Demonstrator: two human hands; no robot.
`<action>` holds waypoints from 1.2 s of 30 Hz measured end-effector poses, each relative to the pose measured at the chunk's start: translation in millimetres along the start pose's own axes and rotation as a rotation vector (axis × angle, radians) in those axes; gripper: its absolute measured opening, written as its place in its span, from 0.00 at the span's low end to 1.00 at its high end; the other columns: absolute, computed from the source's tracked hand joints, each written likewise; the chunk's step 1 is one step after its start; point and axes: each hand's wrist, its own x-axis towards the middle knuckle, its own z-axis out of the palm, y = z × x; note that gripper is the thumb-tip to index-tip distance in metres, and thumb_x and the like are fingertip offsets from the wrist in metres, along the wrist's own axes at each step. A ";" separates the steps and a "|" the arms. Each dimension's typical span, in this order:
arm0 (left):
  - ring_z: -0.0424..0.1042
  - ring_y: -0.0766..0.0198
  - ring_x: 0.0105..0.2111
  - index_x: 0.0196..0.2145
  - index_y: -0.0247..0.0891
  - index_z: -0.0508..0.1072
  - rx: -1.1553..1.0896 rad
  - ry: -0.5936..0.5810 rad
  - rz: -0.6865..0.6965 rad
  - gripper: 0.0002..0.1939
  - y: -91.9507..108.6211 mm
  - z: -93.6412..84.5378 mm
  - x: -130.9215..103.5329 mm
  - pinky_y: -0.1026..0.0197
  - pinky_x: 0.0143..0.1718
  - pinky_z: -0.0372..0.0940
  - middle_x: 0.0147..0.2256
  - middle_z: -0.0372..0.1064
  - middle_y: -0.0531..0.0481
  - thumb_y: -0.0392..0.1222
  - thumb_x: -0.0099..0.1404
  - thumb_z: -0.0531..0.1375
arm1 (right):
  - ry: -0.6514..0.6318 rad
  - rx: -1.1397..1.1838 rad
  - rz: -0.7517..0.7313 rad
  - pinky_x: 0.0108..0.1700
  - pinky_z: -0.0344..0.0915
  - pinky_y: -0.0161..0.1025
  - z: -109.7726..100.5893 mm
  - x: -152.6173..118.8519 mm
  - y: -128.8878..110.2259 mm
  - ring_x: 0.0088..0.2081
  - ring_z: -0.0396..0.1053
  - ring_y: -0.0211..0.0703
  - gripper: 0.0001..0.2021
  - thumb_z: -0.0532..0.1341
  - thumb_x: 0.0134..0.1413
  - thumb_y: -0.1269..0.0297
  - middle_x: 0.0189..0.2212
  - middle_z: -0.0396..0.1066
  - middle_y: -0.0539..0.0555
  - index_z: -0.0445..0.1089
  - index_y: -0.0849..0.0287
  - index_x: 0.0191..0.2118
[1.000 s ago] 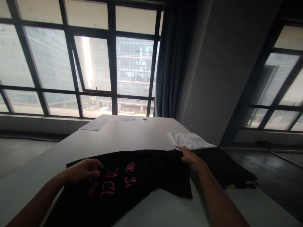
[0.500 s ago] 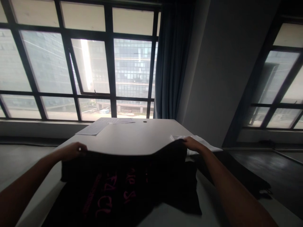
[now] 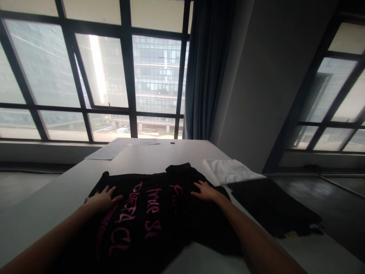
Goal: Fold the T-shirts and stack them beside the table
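A black T-shirt (image 3: pixel 168 213) with pink lettering lies spread over the near part of the white table (image 3: pixel 159 158). My left hand (image 3: pixel 102 198) rests on its left side, fingers spread over the cloth beside the print. On the right side, my right hand (image 3: pixel 205 191) lies with fingers apart on the fabric, just right of the lettering. Neither hand grips the cloth. The shirt's far edge is slightly rumpled, with a raised fold near the middle right. Its near end runs out of the picture at the bottom.
Folded white cloth (image 3: pixel 232 171) lies at the table's right edge, with a dark folded garment (image 3: pixel 276 205) nearer me. Paper sheets (image 3: pixel 107 151) lie at the far left. Behind the table are windows (image 3: pixel 156 76), a blue curtain (image 3: pixel 201 83) and a grey pillar (image 3: pixel 253 87).
The shirt's far edge, held up by both hands before, now lies down on the table. Both hands have let go and lie spread on the cloth. The view has shifted slightly.
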 end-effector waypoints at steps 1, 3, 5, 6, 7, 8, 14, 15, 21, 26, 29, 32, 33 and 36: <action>0.57 0.25 0.61 0.63 0.42 0.66 0.027 -0.022 -0.034 0.45 -7.3 4.8 1.0 0.25 0.58 0.46 0.66 0.54 0.30 0.73 0.58 0.48 | -0.025 -0.007 0.031 0.67 0.47 0.56 1.6 1.8 4.5 0.69 0.44 0.65 0.41 0.60 0.54 0.41 0.70 0.47 0.64 0.56 0.58 0.68; 0.51 0.22 0.64 0.65 0.45 0.62 0.068 -0.098 -0.078 0.45 -16.5 7.1 11.8 0.21 0.57 0.41 0.68 0.49 0.35 0.74 0.59 0.47 | -0.040 -0.003 0.056 0.68 0.43 0.59 0.3 8.3 12.1 0.70 0.39 0.66 0.42 0.59 0.54 0.39 0.71 0.42 0.64 0.54 0.58 0.69; 0.47 0.23 0.65 0.66 0.47 0.60 0.073 -0.175 -0.062 0.45 -18.7 5.8 29.9 0.19 0.57 0.41 0.69 0.47 0.38 0.74 0.59 0.47 | -0.050 0.008 0.065 0.68 0.42 0.60 -3.8 17.5 17.1 0.70 0.38 0.68 0.45 0.59 0.52 0.36 0.71 0.40 0.64 0.53 0.58 0.69; 0.45 0.23 0.66 0.66 0.48 0.59 0.076 -0.205 -0.053 0.44 -17.9 5.8 39.8 0.19 0.56 0.41 0.69 0.46 0.39 0.74 0.59 0.47 | -0.058 0.005 0.075 0.68 0.42 0.60 -5.8 22.5 18.7 0.70 0.37 0.68 0.47 0.58 0.51 0.34 0.71 0.40 0.64 0.52 0.58 0.70; 0.43 0.24 0.66 0.67 0.48 0.58 0.083 -0.225 -0.048 0.44 -16.2 6.7 49.5 0.19 0.56 0.42 0.69 0.45 0.40 0.74 0.59 0.47 | -0.066 -0.005 0.088 0.68 0.41 0.61 -7.4 27.7 19.8 0.70 0.36 0.69 0.48 0.58 0.50 0.33 0.72 0.38 0.64 0.50 0.58 0.70; 0.42 0.24 0.66 0.67 0.48 0.56 0.095 -0.238 -0.049 0.44 -13.9 8.6 58.9 0.19 0.57 0.42 0.70 0.43 0.41 0.73 0.60 0.46 | -0.073 -0.021 0.102 0.68 0.40 0.61 -8.6 32.7 20.6 0.70 0.35 0.69 0.49 0.56 0.51 0.31 0.72 0.37 0.64 0.48 0.57 0.71; 0.36 0.31 0.69 0.69 0.50 0.50 0.140 -0.283 -0.040 0.44 0.5 23.2 103.2 0.24 0.62 0.37 0.71 0.35 0.49 0.73 0.62 0.43 | -0.039 -0.104 0.149 0.68 0.36 0.58 -9.4 60.4 29.5 0.71 0.32 0.63 0.46 0.48 0.56 0.31 0.72 0.35 0.60 0.44 0.56 0.72; 0.36 0.31 0.69 0.69 0.50 0.50 0.138 -0.282 -0.032 0.43 2.6 23.6 108.4 0.25 0.62 0.37 0.71 0.35 0.49 0.73 0.62 0.43 | -0.023 -0.110 0.152 0.68 0.36 0.57 -9.1 64.7 31.7 0.71 0.32 0.62 0.45 0.48 0.57 0.32 0.72 0.35 0.59 0.44 0.55 0.72; 0.38 0.34 0.69 0.69 0.47 0.50 0.138 -0.275 -0.013 0.40 13.1 18.6 110.5 0.27 0.63 0.40 0.71 0.36 0.48 0.67 0.66 0.40 | 0.049 -0.155 0.153 0.68 0.37 0.54 -8.4 78.0 31.5 0.71 0.35 0.59 0.41 0.44 0.61 0.35 0.72 0.39 0.58 0.46 0.56 0.71; 0.49 0.42 0.68 0.65 0.45 0.62 0.157 -0.265 0.115 0.33 -15.7 1.6 73.0 0.28 0.63 0.41 0.69 0.48 0.43 0.59 0.67 0.47 | 0.160 -0.328 0.092 0.67 0.41 0.54 -6.6 42.5 15.2 0.69 0.47 0.62 0.33 0.47 0.66 0.44 0.68 0.52 0.63 0.55 0.60 0.69; 0.57 0.43 0.65 0.58 0.46 0.71 0.189 -0.259 0.108 0.25 -56.9 -26.2 49.5 0.27 0.62 0.42 0.66 0.56 0.43 0.49 0.66 0.52 | 0.167 -0.318 0.046 0.65 0.47 0.55 -6.4 3.2 14.3 0.66 0.54 0.60 0.31 0.48 0.66 0.46 0.66 0.58 0.63 0.59 0.58 0.66; 0.57 0.39 0.64 0.51 0.41 0.76 0.249 -0.167 0.036 0.22 -90.3 -59.6 31.1 0.25 0.62 0.40 0.64 0.60 0.38 0.39 0.59 0.58 | 0.154 -0.298 0.059 0.63 0.52 0.53 -9.6 -35.4 18.5 0.63 0.59 0.57 0.29 0.47 0.66 0.47 0.64 0.60 0.63 0.62 0.59 0.64; 0.57 0.36 0.64 0.50 0.38 0.77 0.265 -0.141 0.003 0.22 -95.5 -68.8 25.4 0.24 0.60 0.40 0.63 0.61 0.36 0.37 0.57 0.60 | 0.160 -0.297 0.069 0.62 0.54 0.52 -10.8 -46.8 19.6 0.63 0.60 0.57 0.28 0.48 0.66 0.48 0.63 0.61 0.63 0.63 0.59 0.64; 0.64 0.31 0.58 0.50 0.34 0.76 0.251 -0.115 -0.054 0.23 -91.5 -85.0 6.9 0.26 0.56 0.53 0.60 0.65 0.31 0.39 0.56 0.61 | 0.188 -0.288 0.116 0.58 0.60 0.49 -13.2 -76.6 20.7 0.59 0.65 0.57 0.29 0.50 0.65 0.48 0.59 0.66 0.66 0.64 0.62 0.62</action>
